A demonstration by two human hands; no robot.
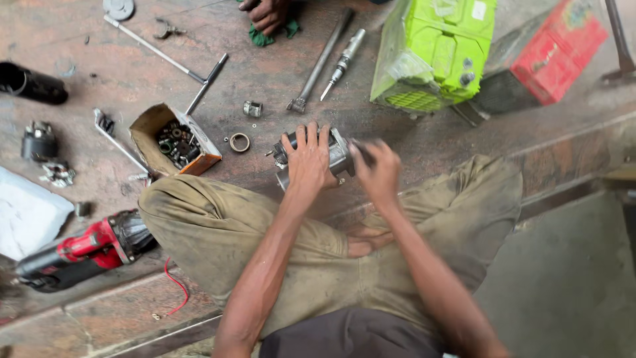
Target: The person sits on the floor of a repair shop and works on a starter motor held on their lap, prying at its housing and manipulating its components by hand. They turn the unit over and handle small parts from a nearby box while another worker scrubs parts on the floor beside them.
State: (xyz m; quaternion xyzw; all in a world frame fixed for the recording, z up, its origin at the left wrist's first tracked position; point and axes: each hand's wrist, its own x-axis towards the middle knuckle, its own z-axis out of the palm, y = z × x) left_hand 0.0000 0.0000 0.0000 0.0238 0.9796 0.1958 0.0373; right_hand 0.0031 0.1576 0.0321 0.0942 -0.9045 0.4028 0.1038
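The left hand [309,159] lies on top of a grey metal motor part [334,156], fingers spread and curled over its round body, grasping it. The right hand [376,172] is at the right end of the same part; it is blurred, fingers bent in, and something dark is at the fingertips, but I cannot tell if it grips or only touches. The motor part rests on the stone floor [411,132], just in front of the person's crossed legs, approx. in the middle of the floor area in view.

Near the part, to the left, a small metal ring [239,142] and a small metal bush [252,109] lie on the floor. Further left is an open cardboard box [173,142] w/ small metal pieces inside, and a bent wrench [116,140] is beside it. Behind the hands lie a long steel bar [321,61] and a screwdriver [342,63], side by side. A T-handle wrench [165,57] lies toward the top left corner.

At the left edge are a red power drill [79,253], a white cloth [26,212] and a black tube [32,83]. At the top right stand a green battery [434,52] and a red box [558,52]. At the top edge another person's hand [267,13] holds a green rag [262,36].
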